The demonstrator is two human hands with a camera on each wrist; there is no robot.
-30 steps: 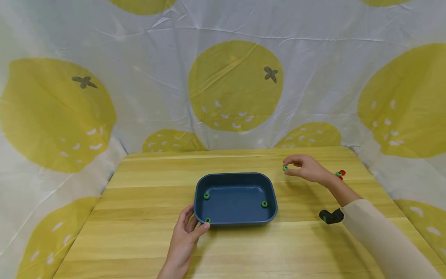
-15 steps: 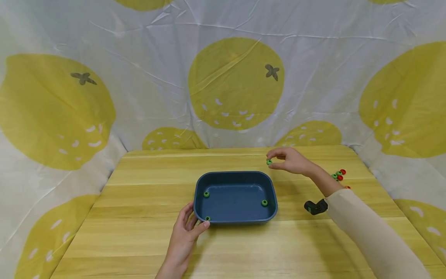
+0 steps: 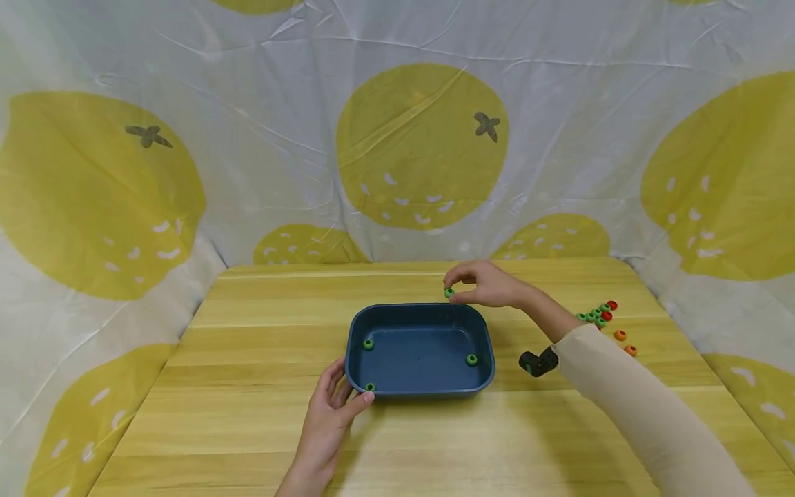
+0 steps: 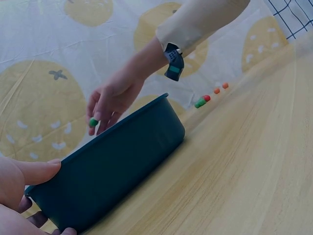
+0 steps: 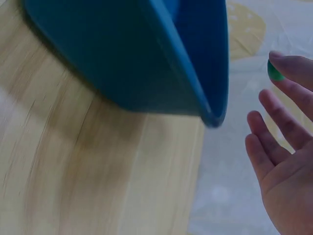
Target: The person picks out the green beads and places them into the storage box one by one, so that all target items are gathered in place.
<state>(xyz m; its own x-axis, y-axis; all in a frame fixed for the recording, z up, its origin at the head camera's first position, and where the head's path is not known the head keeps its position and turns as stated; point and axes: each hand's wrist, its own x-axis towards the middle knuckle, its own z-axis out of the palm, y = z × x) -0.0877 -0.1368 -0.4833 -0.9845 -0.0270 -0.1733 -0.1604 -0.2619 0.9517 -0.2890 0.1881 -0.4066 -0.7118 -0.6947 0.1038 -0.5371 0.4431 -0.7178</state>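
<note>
The right hand (image 3: 484, 286) is pinching a green bead (image 3: 449, 293) near the back of the tub (image 3: 419, 366). The left hand (image 3: 326, 421) is holding the tub's front left corner. Three beads (image 3: 472, 360) are sitting inside; more beads (image 3: 620, 335) are lying to its right.

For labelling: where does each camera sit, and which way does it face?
Head: on the head, facing forward and down at the blue tub; left hand and right hand show.
Left wrist: on that wrist, facing the tub's outside; both hands show.
Right wrist: on that wrist, facing the tub; only the right hand shows.
Wrist views share the green bead.
</note>
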